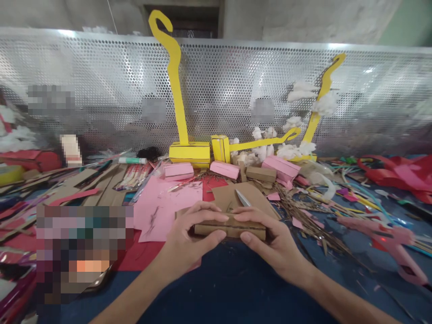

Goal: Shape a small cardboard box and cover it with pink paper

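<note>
Between my two hands is a small brown cardboard box [232,230], long side toward me. My left hand [199,229] grips its left end, thumb on the near face and fingers over the top. On the right end my right hand [266,229] has the same hold. Just behind the box, a pointed metal blade [242,198] shows; its other end is hidden by my right hand. Brown card [219,193] lies under it, with pink paper sheets [151,211] to the left.
A pink glue gun [388,234] with a red light lies at right, near dry twigs [303,216]. Behind stand a yellow box with a tall hooked strip [175,90], small pink boxes [178,171] and another brown box [260,174]. A perforated metal panel [219,81] closes off the back.
</note>
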A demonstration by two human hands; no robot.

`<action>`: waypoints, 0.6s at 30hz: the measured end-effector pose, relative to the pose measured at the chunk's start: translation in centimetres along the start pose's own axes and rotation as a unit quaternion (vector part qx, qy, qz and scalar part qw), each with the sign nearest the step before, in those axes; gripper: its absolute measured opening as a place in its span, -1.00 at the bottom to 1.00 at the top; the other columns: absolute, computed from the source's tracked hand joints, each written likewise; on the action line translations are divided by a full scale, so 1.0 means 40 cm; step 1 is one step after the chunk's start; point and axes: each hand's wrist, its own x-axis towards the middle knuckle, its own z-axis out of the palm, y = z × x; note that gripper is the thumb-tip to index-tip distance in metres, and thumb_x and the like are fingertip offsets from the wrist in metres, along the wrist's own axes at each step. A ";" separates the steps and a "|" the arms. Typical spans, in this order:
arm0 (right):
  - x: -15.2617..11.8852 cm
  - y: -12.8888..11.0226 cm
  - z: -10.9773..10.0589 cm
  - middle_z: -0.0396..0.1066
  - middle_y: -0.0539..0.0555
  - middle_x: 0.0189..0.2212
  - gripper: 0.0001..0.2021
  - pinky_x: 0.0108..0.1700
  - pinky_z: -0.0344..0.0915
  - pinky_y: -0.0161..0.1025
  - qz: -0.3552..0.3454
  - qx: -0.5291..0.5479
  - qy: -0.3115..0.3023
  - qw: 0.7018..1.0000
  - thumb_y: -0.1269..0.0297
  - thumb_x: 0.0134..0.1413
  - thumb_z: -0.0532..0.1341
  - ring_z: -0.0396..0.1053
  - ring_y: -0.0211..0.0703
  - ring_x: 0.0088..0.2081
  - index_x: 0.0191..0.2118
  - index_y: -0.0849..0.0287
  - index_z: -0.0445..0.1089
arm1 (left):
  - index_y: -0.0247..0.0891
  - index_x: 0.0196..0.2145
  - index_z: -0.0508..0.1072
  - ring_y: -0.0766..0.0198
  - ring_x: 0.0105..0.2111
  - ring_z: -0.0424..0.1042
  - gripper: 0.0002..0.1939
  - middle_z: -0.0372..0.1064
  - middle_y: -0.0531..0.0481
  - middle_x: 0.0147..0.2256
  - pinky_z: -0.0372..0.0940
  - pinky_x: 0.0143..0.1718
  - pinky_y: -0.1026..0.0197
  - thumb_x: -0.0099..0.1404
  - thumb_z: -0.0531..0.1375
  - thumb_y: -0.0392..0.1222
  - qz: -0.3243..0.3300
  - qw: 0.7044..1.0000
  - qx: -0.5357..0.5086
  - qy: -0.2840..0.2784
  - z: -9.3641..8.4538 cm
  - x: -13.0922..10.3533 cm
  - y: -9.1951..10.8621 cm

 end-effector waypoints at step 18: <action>-0.005 -0.008 -0.001 0.52 0.02 0.06 -0.61 0.07 0.44 -0.27 0.026 -0.009 0.005 1.000 0.21 0.21 0.38 0.50 -0.12 0.05 0.13 -0.11 0.43 | -0.05 -0.02 0.59 0.07 0.01 0.45 -0.69 0.47 -0.09 -0.03 0.34 0.10 -0.04 0.26 0.36 -0.16 -0.019 0.999 0.027 0.007 0.001 -0.004 0.002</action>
